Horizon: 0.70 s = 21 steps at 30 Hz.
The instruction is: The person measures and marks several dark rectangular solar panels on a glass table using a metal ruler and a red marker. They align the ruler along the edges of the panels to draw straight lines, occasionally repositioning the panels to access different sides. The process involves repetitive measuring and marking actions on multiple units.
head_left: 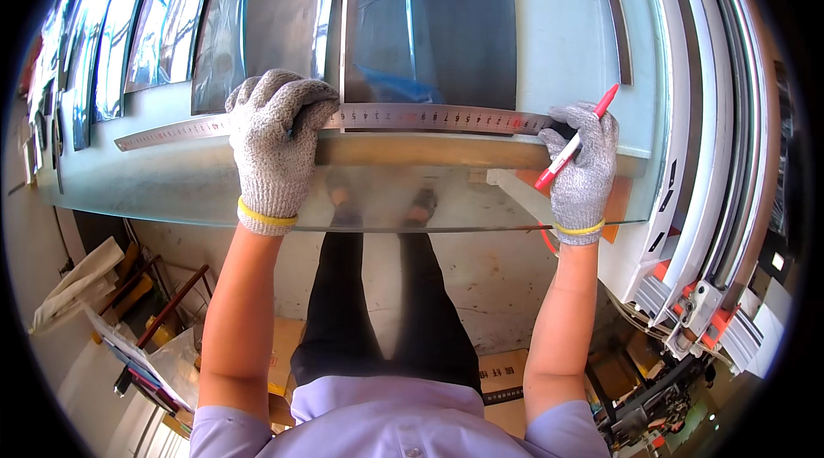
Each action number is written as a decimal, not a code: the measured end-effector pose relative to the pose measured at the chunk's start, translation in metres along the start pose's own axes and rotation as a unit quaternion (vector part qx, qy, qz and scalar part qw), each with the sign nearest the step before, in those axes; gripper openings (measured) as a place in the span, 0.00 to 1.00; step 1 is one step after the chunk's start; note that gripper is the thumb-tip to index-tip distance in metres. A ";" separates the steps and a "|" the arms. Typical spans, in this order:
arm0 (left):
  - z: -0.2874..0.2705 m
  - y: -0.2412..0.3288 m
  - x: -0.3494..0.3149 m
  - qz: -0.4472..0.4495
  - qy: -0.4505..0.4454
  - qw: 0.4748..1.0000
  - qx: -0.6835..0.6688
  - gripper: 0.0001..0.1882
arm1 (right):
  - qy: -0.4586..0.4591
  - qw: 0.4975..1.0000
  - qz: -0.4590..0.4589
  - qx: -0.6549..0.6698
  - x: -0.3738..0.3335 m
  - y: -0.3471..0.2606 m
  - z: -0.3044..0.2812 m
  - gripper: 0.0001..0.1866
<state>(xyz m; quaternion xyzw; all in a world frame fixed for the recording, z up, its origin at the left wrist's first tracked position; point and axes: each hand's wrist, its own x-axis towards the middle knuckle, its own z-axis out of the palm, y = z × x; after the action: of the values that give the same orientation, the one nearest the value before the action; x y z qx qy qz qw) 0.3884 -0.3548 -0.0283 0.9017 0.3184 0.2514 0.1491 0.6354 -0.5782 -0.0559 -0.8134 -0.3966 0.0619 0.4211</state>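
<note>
A long steel ruler [429, 118] lies crosswise over the near end of a dark sheet [468, 29] on the glass table top. My left hand [276, 136], in a grey knit glove with a yellow cuff, is closed around the ruler left of the sheet's edge. At the ruler's right end my right hand [586, 162], gloved alike, pinches it with thumb and fingers. A red and white marker [562, 159] also sits in that hand, slanting across the fingers. Blue film [395, 84] peels at the dark sheet's near end.
Several film-covered strips [163, 20] lie side by side at the left. A narrow dark strip [620, 37] is at the right. The glass table [412, 200] has a curved-looking near edge before my legs. A machine rail [712, 115] runs along the right side.
</note>
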 end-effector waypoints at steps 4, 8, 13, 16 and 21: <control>0.000 -0.001 0.000 0.001 -0.012 1.000 0.000 0.05 | 0.000 1.000 0.004 0.004 0.000 -0.004 0.001 0.23; -0.003 0.004 0.003 -0.002 -0.044 0.999 0.013 0.08 | 0.002 1.000 -0.008 -0.003 0.001 -0.004 0.001 0.23; -0.003 0.008 0.004 -0.016 -0.057 0.998 0.008 0.09 | -0.001 0.999 -0.017 -0.028 0.004 -0.009 -0.003 0.20; -0.006 0.007 0.003 -0.044 -0.094 0.994 0.020 0.12 | 0.004 0.999 -0.033 -0.033 0.005 -0.007 0.000 0.18; -0.004 0.007 0.003 -0.033 -0.093 0.995 0.029 0.11 | 0.008 0.999 -0.032 -0.036 0.005 -0.002 0.000 0.20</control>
<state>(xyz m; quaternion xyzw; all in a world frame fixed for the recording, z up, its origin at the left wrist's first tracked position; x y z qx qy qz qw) 0.3920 -0.3580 -0.0212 0.9140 0.3402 0.1522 0.1601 0.6376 -0.5745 -0.0535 -0.8154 -0.4208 0.0274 0.3966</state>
